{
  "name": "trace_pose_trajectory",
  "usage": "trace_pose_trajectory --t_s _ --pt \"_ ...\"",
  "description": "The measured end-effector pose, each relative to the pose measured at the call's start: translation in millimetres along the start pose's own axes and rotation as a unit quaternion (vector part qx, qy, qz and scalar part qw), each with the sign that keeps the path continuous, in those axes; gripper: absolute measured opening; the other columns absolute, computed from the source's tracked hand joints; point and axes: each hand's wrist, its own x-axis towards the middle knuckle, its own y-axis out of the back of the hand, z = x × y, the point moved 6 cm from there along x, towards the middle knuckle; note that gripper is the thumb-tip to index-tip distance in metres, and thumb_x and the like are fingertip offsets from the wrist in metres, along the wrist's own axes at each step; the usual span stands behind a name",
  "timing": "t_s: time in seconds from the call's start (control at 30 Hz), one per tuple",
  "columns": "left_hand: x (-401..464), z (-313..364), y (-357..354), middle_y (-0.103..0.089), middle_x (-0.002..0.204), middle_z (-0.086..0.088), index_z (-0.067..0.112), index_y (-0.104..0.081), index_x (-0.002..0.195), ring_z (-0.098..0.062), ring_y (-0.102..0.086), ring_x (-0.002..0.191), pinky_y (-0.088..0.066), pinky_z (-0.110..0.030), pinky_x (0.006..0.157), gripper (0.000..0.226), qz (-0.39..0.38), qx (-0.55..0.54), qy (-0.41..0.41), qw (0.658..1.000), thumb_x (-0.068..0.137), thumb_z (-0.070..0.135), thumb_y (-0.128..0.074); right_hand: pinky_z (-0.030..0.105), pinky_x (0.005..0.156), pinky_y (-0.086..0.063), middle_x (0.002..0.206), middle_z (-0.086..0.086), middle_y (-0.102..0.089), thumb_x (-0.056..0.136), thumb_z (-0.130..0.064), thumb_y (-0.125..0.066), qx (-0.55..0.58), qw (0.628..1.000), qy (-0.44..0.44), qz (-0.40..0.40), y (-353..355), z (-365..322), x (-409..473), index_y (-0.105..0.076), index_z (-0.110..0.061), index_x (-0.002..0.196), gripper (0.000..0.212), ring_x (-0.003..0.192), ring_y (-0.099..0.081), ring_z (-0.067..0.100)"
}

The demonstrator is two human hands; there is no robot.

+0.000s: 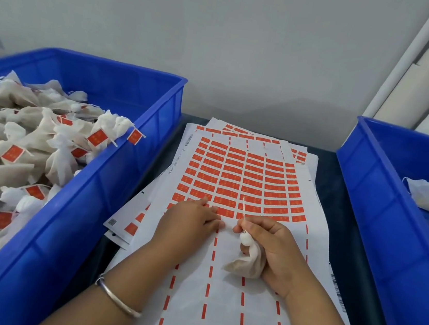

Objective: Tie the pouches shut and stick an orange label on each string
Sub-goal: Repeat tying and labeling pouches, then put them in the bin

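Observation:
My right hand (pixel 275 251) grips a small white pouch (pixel 246 265) with a knotted top, and its string (pixel 243 212) sticks up between my finger and thumb. My left hand (pixel 189 224) rests flat on the label sheet (pixel 235 178), fingertips at the lowest row of orange labels. Rows of orange labels fill the sheet's far half; the near half is peeled, with only thin orange strips left.
A blue bin (pixel 115 166) on the left holds several tied pouches with orange labels (pixel 13 153). Another blue bin (pixel 381 199) on the right holds an unlabelled pouch (pixel 426 197). More label sheets lie stacked underneath. A grey wall stands behind.

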Motion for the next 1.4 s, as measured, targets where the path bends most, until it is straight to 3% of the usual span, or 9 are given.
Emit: trace_pose_trajectory --t_s 0.13,0.33,0.6,0.77,0.83,0.9,0.97,1.13,1.4 --pt "2 2 2 -0.043 0.142 0.014 0.036 -0.056 0.127 -0.012 -0.046 0.127 -0.038 -0.031 0.105 0.039 0.003 0.030 -0.007 1.000 0.093 0.050 -0.043 0.017 0.058 -0.053 0.086 0.000 -0.075 0.063 -0.034 -0.069 -0.001 1.000 0.008 -0.006 -1 0 0 -0.077 -0.021 0.076 0.020 0.077 -0.070 0.010" --pt "1 7 6 -0.056 0.130 0.015 0.033 -0.061 0.122 -0.009 -0.054 0.115 -0.042 -0.025 0.099 0.037 0.024 0.052 -0.036 0.998 0.093 0.049 -0.044 0.016 0.060 -0.053 0.084 -0.003 -0.075 0.061 -0.038 -0.068 -0.017 1.000 0.017 -0.012 -3 0 0 -0.078 -0.027 0.074 0.019 0.078 -0.070 0.009" --pt "2 -1 3 -0.054 0.132 0.013 0.032 -0.062 0.120 -0.007 -0.046 0.123 -0.037 -0.029 0.103 0.035 0.038 -0.046 -0.001 0.998 0.091 0.046 -0.049 0.017 0.062 -0.053 0.084 -0.004 -0.075 0.062 -0.039 -0.067 -0.027 0.999 0.016 -0.011 -4 0 0 -0.077 -0.032 0.076 0.018 0.079 -0.070 0.007" --pt "5 -7 2 -0.059 0.125 0.014 0.029 -0.069 0.110 -0.007 -0.047 0.122 -0.037 -0.029 0.101 0.027 0.057 -0.107 0.033 0.992 0.089 0.040 -0.057 0.016 0.060 -0.053 0.084 -0.001 -0.075 0.075 -0.028 -0.068 -0.026 1.000 0.010 -0.006 -2 1 1 -0.076 -0.020 0.080 0.012 0.077 -0.070 0.007" --pt "6 -9 3 -0.062 0.120 0.014 0.027 -0.070 0.106 -0.006 -0.053 0.113 -0.036 -0.020 0.094 0.024 0.074 -0.111 0.039 0.990 0.089 0.038 -0.057 0.017 0.060 -0.053 0.086 -0.001 -0.075 0.072 -0.030 -0.068 -0.020 1.000 0.010 -0.005 -1 1 1 -0.076 -0.020 0.082 0.016 0.078 -0.070 0.008" --pt "6 -9 4 -0.066 0.110 0.013 0.026 -0.072 0.100 -0.003 -0.058 0.090 -0.034 -0.005 0.077 0.021 0.089 -0.102 0.041 0.990 0.089 0.037 -0.057 0.018 0.061 -0.054 0.087 0.000 -0.075 0.066 -0.033 -0.069 -0.014 1.000 0.013 -0.006 -2 1 0 -0.077 -0.021 0.080 0.020 0.080 -0.070 0.009" --pt "5 -10 5 -0.066 0.095 0.014 0.027 -0.070 0.093 -0.003 -0.057 0.072 -0.031 -0.004 0.060 0.017 0.096 -0.103 0.050 0.989 0.089 0.037 -0.057 0.018 0.062 -0.054 0.088 -0.001 -0.075 0.066 -0.032 -0.069 -0.006 1.000 0.016 -0.007 -2 1 0 -0.078 -0.022 0.078 0.018 0.081 -0.070 0.009" --pt "2 -20 11 -0.046 0.075 0.026 0.034 -0.052 0.083 -0.001 -0.052 0.066 -0.031 -0.005 0.057 0.008 0.139 -0.181 0.107 0.968 0.090 0.035 -0.056 0.025 0.070 -0.057 0.092 -0.005 -0.074 0.068 -0.027 -0.070 0.022 0.999 0.025 -0.007 0 -2 -1 -0.077 -0.027 0.076 0.010 0.088 -0.071 0.014" --pt "-10 -18 32 -0.056 0.092 0.022 0.032 -0.058 0.088 0.002 -0.056 0.072 -0.037 -0.005 0.059 0.005 0.209 -0.335 0.129 0.910 0.088 0.037 -0.058 0.032 0.080 -0.055 0.095 -0.013 -0.074 0.061 -0.034 -0.070 0.004 0.993 0.110 0.040 11 -25 -8 -0.075 -0.038 0.079 0.019 0.090 -0.070 0.010"
